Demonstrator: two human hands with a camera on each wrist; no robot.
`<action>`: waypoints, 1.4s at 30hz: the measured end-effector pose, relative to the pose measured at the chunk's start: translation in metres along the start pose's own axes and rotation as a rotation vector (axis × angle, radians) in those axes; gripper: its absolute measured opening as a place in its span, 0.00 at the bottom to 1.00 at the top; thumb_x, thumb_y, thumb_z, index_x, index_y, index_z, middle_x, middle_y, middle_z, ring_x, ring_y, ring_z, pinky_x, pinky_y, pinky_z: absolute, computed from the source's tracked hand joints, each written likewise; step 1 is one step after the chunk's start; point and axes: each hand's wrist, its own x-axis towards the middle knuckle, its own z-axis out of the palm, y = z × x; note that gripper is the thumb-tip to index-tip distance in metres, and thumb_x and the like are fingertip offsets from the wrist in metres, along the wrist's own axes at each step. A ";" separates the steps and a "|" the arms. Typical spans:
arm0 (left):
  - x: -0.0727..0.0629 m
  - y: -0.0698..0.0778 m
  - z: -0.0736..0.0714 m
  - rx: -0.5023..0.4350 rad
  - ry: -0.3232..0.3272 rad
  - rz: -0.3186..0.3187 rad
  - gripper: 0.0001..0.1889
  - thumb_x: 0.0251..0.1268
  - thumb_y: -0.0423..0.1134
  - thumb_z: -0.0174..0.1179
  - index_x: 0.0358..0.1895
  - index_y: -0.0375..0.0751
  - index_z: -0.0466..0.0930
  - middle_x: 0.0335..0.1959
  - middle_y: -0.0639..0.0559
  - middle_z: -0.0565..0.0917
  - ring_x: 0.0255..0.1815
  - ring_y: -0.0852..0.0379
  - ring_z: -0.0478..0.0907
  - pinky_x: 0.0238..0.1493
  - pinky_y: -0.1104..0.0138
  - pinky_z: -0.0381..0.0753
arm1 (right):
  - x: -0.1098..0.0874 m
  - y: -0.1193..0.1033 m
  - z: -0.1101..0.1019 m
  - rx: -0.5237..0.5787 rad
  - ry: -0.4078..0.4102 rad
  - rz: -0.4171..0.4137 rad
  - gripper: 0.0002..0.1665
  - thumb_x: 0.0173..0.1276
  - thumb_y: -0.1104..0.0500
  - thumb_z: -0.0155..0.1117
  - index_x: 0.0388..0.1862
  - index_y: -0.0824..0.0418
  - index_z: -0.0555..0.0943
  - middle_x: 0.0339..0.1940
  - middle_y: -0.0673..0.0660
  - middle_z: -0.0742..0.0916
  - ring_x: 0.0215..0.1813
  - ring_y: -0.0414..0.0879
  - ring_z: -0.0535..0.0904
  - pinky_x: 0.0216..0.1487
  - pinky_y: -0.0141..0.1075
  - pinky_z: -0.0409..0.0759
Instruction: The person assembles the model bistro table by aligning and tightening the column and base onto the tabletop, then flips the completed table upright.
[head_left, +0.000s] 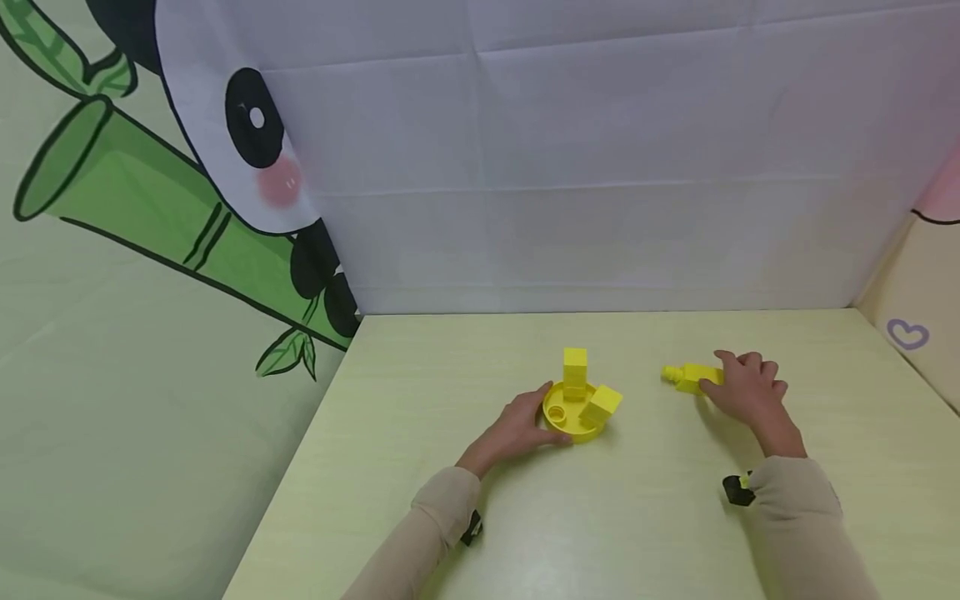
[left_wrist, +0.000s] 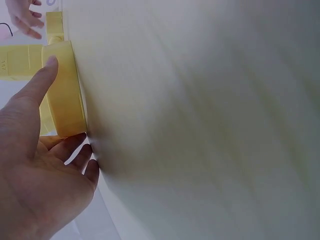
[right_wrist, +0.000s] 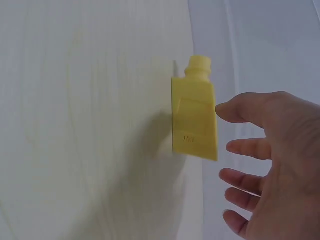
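A round yellow tray-like base (head_left: 552,421) sits on the table, with two yellow rectangular blocks on it, one upright (head_left: 575,368) and one tilted (head_left: 602,404). My left hand (head_left: 525,427) grips the base's rim from the left, thumb on the near side and fingers at the far side. A third yellow block with a round stepped knob at one end (right_wrist: 194,117) lies on the table to the right. My right hand (head_left: 747,392) is at its plain end, fingers spread and thumb beside the block's edge. Whether they touch it, I cannot tell.
The pale wooden table (head_left: 450,367) runs back to a white cloth backdrop (head_left: 600,167). On the left hangs a printed cloth with green bamboo (head_left: 142,200). A cream panel with a heart print (head_left: 918,308) borders the right edge.
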 end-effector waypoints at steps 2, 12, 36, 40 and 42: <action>0.000 0.000 0.000 -0.004 0.001 -0.002 0.53 0.62 0.55 0.75 0.83 0.38 0.54 0.78 0.41 0.67 0.77 0.44 0.63 0.76 0.48 0.60 | -0.002 0.012 -0.003 -0.022 -0.027 0.020 0.40 0.76 0.51 0.55 0.75 0.76 0.57 0.64 0.87 0.57 0.62 0.83 0.47 0.49 0.69 0.55; 0.000 -0.001 0.000 0.001 0.000 0.009 0.53 0.62 0.55 0.74 0.82 0.36 0.54 0.78 0.41 0.66 0.77 0.44 0.63 0.76 0.50 0.62 | -0.005 0.023 0.004 -0.066 0.020 -0.004 0.34 0.75 0.50 0.61 0.64 0.78 0.68 0.55 0.83 0.69 0.56 0.79 0.56 0.47 0.69 0.62; 0.000 -0.002 0.000 0.000 -0.003 0.006 0.54 0.62 0.57 0.74 0.83 0.39 0.54 0.78 0.43 0.67 0.77 0.46 0.63 0.76 0.51 0.61 | -0.025 -0.124 -0.007 0.163 0.275 -0.512 0.21 0.67 0.55 0.75 0.48 0.70 0.81 0.47 0.66 0.82 0.52 0.65 0.73 0.54 0.60 0.69; -0.001 0.000 -0.003 -0.018 -0.004 0.018 0.53 0.62 0.56 0.74 0.83 0.38 0.54 0.77 0.44 0.67 0.76 0.47 0.65 0.76 0.52 0.63 | -0.026 -0.144 0.005 0.082 0.210 -0.568 0.19 0.67 0.53 0.75 0.46 0.66 0.83 0.46 0.62 0.83 0.51 0.63 0.74 0.51 0.61 0.70; -0.001 0.001 -0.003 -0.019 -0.004 0.022 0.53 0.62 0.56 0.74 0.83 0.38 0.55 0.77 0.44 0.68 0.75 0.47 0.66 0.75 0.52 0.64 | -0.026 -0.151 0.014 0.033 0.173 -0.576 0.20 0.67 0.52 0.75 0.46 0.66 0.83 0.45 0.60 0.83 0.50 0.61 0.74 0.49 0.60 0.71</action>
